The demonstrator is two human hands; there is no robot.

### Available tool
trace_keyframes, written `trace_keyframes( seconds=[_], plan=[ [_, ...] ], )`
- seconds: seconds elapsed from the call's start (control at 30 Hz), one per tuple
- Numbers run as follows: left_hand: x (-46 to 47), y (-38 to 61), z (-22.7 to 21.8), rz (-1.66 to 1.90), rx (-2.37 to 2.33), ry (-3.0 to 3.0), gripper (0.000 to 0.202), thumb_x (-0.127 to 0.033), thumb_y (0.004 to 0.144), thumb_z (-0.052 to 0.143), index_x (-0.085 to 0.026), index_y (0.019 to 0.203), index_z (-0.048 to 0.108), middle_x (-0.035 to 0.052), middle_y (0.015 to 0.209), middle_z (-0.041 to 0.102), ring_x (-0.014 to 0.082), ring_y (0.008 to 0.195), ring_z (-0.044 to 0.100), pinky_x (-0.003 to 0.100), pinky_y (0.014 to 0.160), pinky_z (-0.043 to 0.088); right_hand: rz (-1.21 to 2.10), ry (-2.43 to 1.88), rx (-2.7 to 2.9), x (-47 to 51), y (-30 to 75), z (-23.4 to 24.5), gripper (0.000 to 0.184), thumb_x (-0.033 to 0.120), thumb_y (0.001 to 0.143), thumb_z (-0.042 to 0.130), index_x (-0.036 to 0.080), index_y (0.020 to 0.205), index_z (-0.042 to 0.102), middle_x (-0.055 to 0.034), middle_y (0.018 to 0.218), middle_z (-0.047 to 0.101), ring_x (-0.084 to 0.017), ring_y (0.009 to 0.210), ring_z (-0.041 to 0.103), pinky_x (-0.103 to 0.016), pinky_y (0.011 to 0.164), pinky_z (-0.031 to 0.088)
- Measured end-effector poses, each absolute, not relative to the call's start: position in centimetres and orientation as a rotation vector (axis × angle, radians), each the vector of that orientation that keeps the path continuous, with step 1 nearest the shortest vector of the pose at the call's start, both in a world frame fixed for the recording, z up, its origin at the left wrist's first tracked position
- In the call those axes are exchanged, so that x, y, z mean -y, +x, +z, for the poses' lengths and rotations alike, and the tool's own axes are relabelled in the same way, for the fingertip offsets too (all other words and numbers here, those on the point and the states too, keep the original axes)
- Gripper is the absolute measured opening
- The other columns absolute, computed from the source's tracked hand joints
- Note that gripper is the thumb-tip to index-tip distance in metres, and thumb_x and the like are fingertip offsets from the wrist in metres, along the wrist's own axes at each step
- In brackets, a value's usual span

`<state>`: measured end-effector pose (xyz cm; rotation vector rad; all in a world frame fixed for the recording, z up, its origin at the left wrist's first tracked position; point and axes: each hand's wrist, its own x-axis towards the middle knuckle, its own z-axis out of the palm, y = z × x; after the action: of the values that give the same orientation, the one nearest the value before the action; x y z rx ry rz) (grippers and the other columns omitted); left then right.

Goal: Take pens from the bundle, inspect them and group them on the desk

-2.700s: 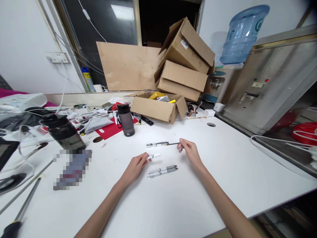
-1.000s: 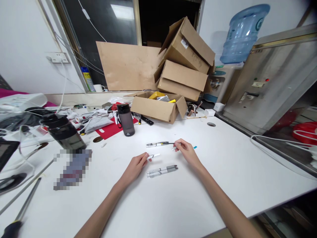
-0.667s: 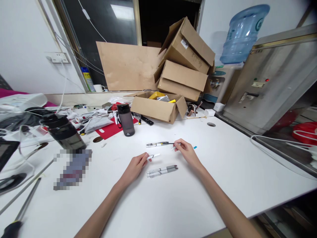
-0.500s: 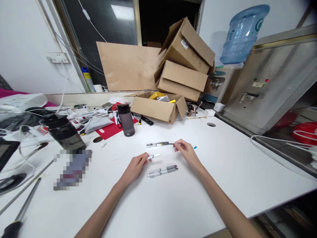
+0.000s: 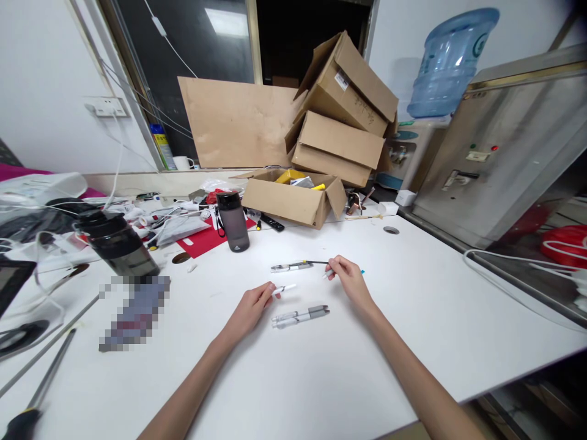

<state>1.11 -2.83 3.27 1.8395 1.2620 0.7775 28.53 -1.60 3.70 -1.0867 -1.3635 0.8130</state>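
My left hand pinches a white pen barrel, which points to the right above the white table. My right hand is closed on a thin dark pen refill that sticks out to the left, with a yellow bit near its end. A small whitish piece also shows under those fingertips; its kind is unclear. Behind the hands lies a clear pen, just below the refill's end in view. Two white-and-grey pens lie side by side nearer to me, between my forearms.
A dark bottle stands behind on the left, by a red folder. An open cardboard box sits at the back. Another bottle and a screwdriver are on the left. A small blue scrap is partly behind my right hand.
My right hand has shifted slightly to the right with the refill and the whitish piece. More of the pen behind now shows. The left hand stays in place.
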Motion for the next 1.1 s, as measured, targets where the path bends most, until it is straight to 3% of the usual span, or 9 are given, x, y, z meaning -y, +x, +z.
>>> trace_keyframes(
  seconds=[0.73, 1.1],
  plan=[
    [2.28, 0.78, 2.82, 0.832, -1.240, 1.705, 0.059, -0.068, 0.095, 0.034, -0.019, 0.091, 0.066, -0.0061, 0.064, 0.031, 0.0123, 0.055, 0.030, 0.022, 0.051, 0.026, 0.831, -1.118, 1.365, 1.46, 28.68, 3.21, 0.053, 0.061, 0.091, 0.055, 0.020, 0.058, 0.062, -0.0019, 0.059, 0.059, -0.015, 0.052, 0.053, -0.029, 0.058, 0.045],
    [2.13, 0.67, 2.70, 0.845, -1.181, 1.676, 0.055, -0.063, 0.098, 0.034, -0.018, 0.093, 0.065, -0.0065, 0.065, 0.030, 0.0111, 0.054, 0.029, 0.022, 0.051, 0.025, 0.880, -1.112, 1.409, 1.82, 28.41, 3.35, 0.053, 0.060, 0.091, 0.056, 0.020, 0.057, 0.062, -0.0025, 0.062, 0.059, -0.015, 0.055, 0.053, -0.028, 0.058, 0.044]
  ],
)
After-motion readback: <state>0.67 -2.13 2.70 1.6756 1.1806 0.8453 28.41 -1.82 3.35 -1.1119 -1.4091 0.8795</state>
